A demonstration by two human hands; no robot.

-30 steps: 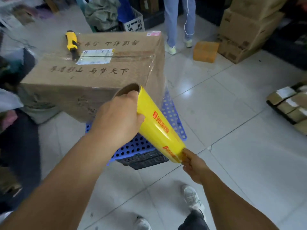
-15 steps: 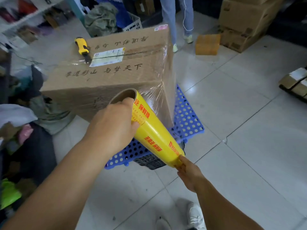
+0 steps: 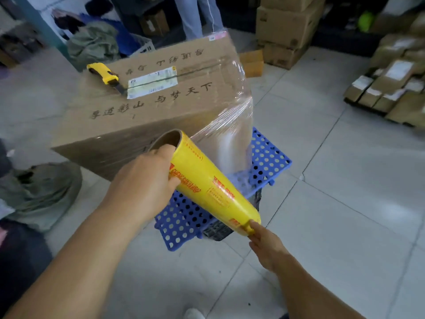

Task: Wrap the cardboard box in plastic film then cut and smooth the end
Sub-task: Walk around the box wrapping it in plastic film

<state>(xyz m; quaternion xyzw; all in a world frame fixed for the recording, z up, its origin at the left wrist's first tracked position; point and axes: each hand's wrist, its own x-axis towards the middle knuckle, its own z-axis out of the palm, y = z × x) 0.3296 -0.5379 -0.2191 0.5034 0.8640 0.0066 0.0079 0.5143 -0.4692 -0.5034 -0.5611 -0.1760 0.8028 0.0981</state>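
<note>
1. The left hand point(image 3: 143, 184) is curled around the upper end of the yellow roll point(image 3: 208, 184), fingers wrapped on the far side, thumb by the open cardboard core.
2. The right hand point(image 3: 268, 246) holds the lower end of the roll, fingertips pressed to its end cap; how far the fingers close I cannot tell.
3. The roll slants from upper left to lower right, just near of the box point(image 3: 149, 107).
4. A clear sheet of film point(image 3: 232, 125) stretches from the roll up to the box's right near corner and covers its right end.
5. The box sits on a blue perforated pallet point(image 3: 266, 157) on the tiled floor point(image 3: 333, 180).
6. A yellow knife point(image 3: 104, 74) lies on the box top, far left, beside a white label point(image 3: 153, 82).
7. More cartons point(image 3: 287, 26) stand far right.
</note>
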